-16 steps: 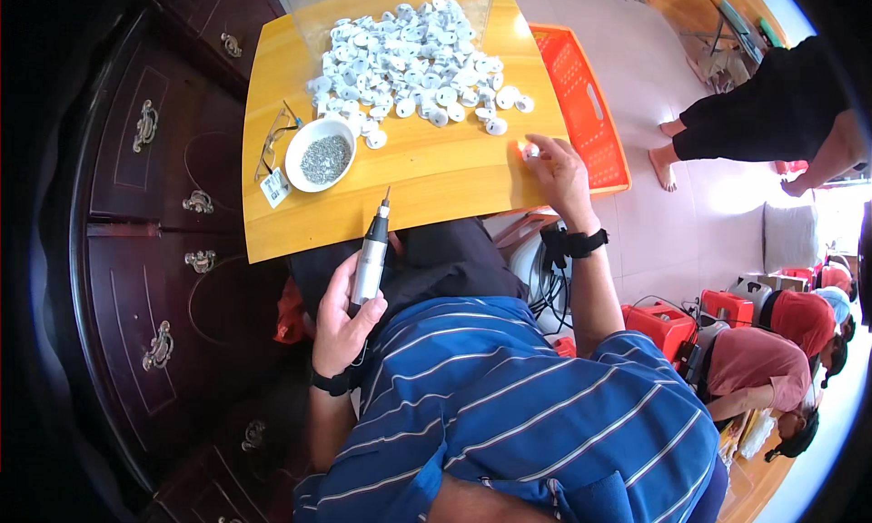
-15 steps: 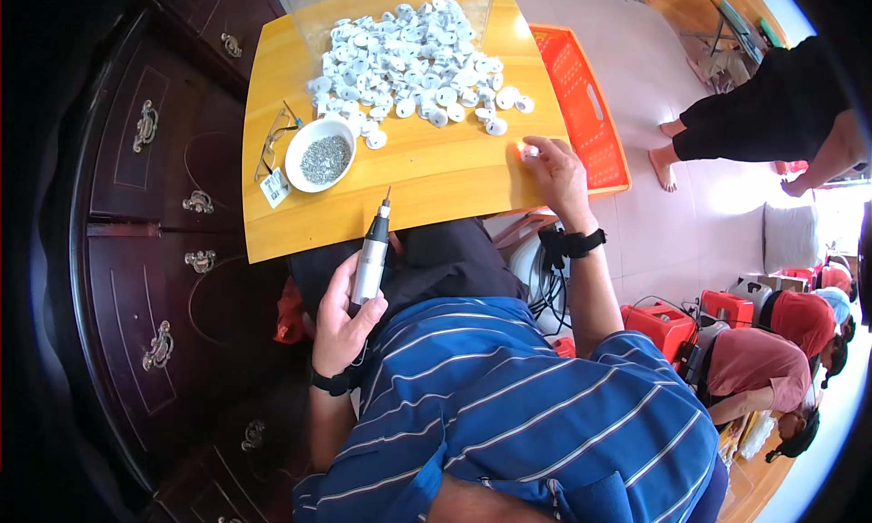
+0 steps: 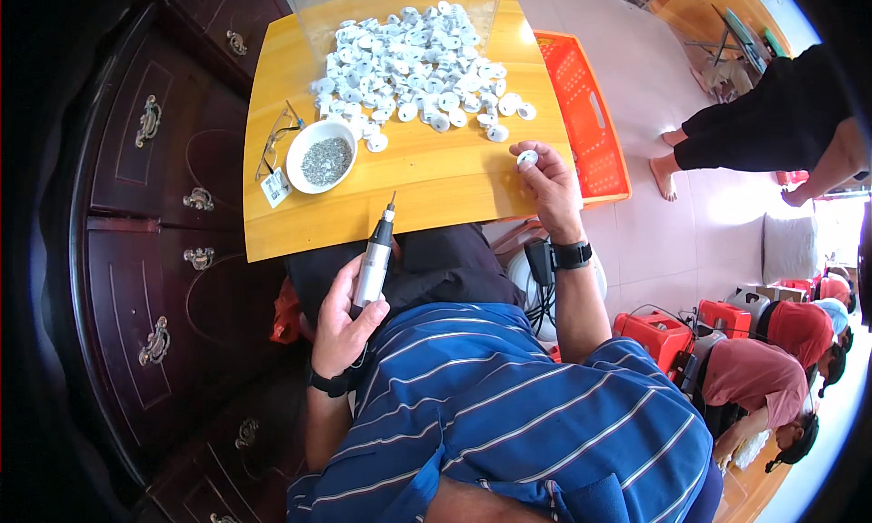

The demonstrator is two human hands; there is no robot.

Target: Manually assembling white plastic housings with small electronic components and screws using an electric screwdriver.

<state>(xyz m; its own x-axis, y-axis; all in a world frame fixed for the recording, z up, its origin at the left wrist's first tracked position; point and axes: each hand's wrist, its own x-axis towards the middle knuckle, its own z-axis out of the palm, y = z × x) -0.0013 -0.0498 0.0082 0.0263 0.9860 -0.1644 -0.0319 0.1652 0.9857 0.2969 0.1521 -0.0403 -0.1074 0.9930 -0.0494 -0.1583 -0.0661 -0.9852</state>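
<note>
My left hand (image 3: 346,321) is closed around an electric screwdriver (image 3: 373,267), silver and black, its thin bit pointing up toward the table edge. Over the table's right side, my right hand (image 3: 554,189) pinches a small white round plastic part (image 3: 527,160) between thumb and fingers. A large heap of similar white round parts (image 3: 400,64) covers the far half of the yellow wooden table (image 3: 436,178). At the table's left stands a white bowl (image 3: 294,164) filled with small silvery screws (image 3: 324,160).
Eyeglasses (image 3: 275,142) and a small printed label (image 3: 275,187) lie left of the bowl. A clear plastic bin (image 3: 313,24) stands behind the heap. An orange-red crate (image 3: 599,164) sits beyond the table's right edge. Dark drawers (image 3: 136,278) line the left. Other people are at the right.
My right hand has shifted slightly left and turned, so the white part's round face now shows. My left hand with the screwdriver has barely moved.
</note>
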